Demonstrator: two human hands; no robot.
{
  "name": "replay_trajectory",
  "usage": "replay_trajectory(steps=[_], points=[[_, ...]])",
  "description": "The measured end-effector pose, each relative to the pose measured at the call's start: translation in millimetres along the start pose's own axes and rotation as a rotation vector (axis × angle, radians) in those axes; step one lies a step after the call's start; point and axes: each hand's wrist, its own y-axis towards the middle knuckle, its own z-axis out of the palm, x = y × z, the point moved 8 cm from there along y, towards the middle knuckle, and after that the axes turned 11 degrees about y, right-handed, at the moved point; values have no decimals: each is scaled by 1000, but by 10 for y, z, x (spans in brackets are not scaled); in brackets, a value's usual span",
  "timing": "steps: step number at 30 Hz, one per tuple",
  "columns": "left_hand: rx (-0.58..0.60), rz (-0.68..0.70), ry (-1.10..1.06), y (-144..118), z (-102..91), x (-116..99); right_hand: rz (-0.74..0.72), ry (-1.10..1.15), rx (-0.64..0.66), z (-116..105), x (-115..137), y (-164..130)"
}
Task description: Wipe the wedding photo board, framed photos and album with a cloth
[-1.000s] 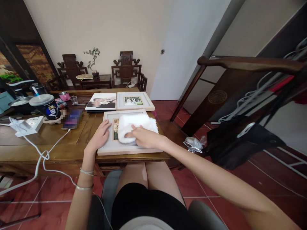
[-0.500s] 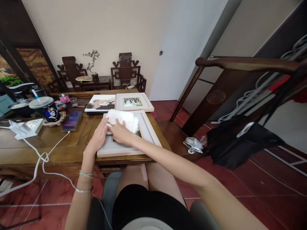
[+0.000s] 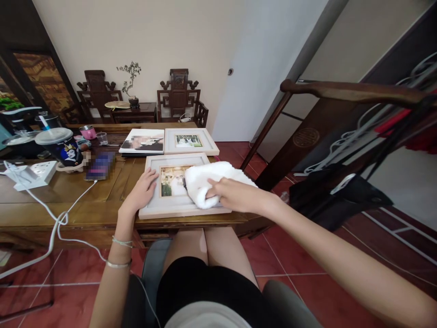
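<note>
Moved: white cloth (image 3: 208, 181) swept to frame's right side.
Right hand (image 3: 235, 195): grip clenched on cloth.
Left hand (image 3: 142, 191): laid flat, bracing picture frame (image 3: 153, 210) on desk (image 3: 68, 200).

On the wooden table (image 3: 51, 200), a second white picture frame (image 3: 190, 141) lies at the far edge, touching a frameless photo print (image 3: 142, 141) to its left. Further left sit a small glass (image 3: 102, 138), a pink cup (image 3: 88, 132), and a dark lidded drink cup (image 3: 62, 146) with a straw. A white power strip (image 3: 31, 174) rests near the table's left end, its cable (image 3: 59, 223) trailing over the front edge. Two carved dark chairs (image 3: 179, 95) stand against the wall, flanking a small potted plant (image 3: 131, 84).
</note>
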Motion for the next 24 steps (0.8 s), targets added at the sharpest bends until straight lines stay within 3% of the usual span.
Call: replay_trajectory(steps=[7,10,13,20,24], points=[[14,-11,7,3,-12,-25,35,-66,-244,-215,-444,782],[3,-44,-9,18,-35,-12,13,-60,-284,-276,-519,914],[-23,-50,-16,34,-47,-12,-30,-14,-268,-200,-450,686],[-91,-66,-35,16,-43,-8,-43,97,-90,189,18,-297],[-125,-51,-40,8,-46,-1,-58,100,-61,258,327,-281]])
